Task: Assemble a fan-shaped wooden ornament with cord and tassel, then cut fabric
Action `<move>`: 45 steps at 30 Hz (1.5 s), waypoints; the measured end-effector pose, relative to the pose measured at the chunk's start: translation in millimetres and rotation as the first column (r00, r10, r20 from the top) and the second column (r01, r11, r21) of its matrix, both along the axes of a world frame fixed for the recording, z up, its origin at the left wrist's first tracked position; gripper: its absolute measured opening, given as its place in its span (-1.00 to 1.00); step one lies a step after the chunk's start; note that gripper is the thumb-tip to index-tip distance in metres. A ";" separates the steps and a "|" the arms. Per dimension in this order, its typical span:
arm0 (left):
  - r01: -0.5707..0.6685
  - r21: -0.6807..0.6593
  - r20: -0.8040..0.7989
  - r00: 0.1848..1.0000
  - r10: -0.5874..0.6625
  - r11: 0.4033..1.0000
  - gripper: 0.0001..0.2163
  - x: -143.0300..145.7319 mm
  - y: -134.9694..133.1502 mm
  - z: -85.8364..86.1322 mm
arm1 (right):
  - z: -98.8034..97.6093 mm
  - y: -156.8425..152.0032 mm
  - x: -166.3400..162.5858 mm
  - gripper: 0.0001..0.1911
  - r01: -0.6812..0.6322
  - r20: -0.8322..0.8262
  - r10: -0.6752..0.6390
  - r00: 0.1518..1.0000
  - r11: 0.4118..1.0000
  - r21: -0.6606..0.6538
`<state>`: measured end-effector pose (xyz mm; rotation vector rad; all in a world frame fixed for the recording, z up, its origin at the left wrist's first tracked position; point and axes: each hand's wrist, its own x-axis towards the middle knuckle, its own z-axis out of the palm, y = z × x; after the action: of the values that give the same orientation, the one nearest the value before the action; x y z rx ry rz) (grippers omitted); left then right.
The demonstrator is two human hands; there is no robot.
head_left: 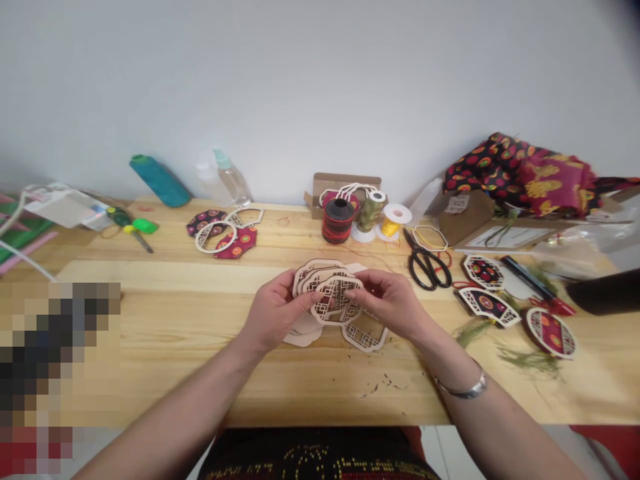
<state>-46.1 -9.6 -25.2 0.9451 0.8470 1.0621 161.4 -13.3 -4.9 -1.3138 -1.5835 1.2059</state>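
Observation:
Between my two hands, above the middle of the wooden table, is a fanned bunch of thin cut-out wooden frames [334, 300] with scalloped edges and lattice patterns. My left hand [277, 307] is closed on the left side of the bunch, thumb on top. On the right side, my right hand [387, 301] pinches the front frame between thumb and fingers. Below the bunch lies another lattice frame [367, 335] on the table, beside a plain scalloped wooden piece [303, 335]. How many pieces each hand grips is hidden.
Black scissors [429, 268] lie right of my hands, near thread spools [338, 221]. Fabric-covered ornaments [549, 332] sit farther right, before a cardboard box [500, 227] heaped with patterned cloth. Back left are fabric pieces [239, 244], a spray bottle [233, 180] and a teal thread cone [159, 180].

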 end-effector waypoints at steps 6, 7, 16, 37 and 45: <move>-0.015 -0.035 0.163 0.986 0.020 0.999 -0.73 4.3 0.4 8.1 | -0.7 3.0 -3.8 -0.80 0.076 -0.086 -0.080 0.993 0.996 -0.040; -0.025 -0.045 0.170 0.985 0.032 0.999 -0.73 4.9 0.8 9.5 | -0.4 3.9 -2.8 -0.80 0.088 -0.092 -0.093 0.991 0.995 -0.052; -0.072 -0.088 0.170 0.982 0.087 0.993 -0.75 5.5 3.1 11.2 | -2.0 8.8 1.4 -0.70 0.223 -0.276 -0.264 0.924 0.959 -0.172; -0.054 -0.093 0.154 0.986 0.068 0.994 -0.68 8.7 2.5 12.6 | -4.2 7.1 -7.5 -0.72 0.208 -0.353 -0.268 0.896 0.957 -0.200; -0.011 -0.077 0.163 0.986 0.024 0.997 -0.70 6.4 2.2 8.2 | -3.8 6.9 -7.4 -0.70 0.242 -0.224 -0.272 0.936 0.958 -0.152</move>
<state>-39.7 -7.4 -17.0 0.7771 0.7555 1.0996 154.0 -6.4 -8.7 -1.3451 -1.1406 1.2589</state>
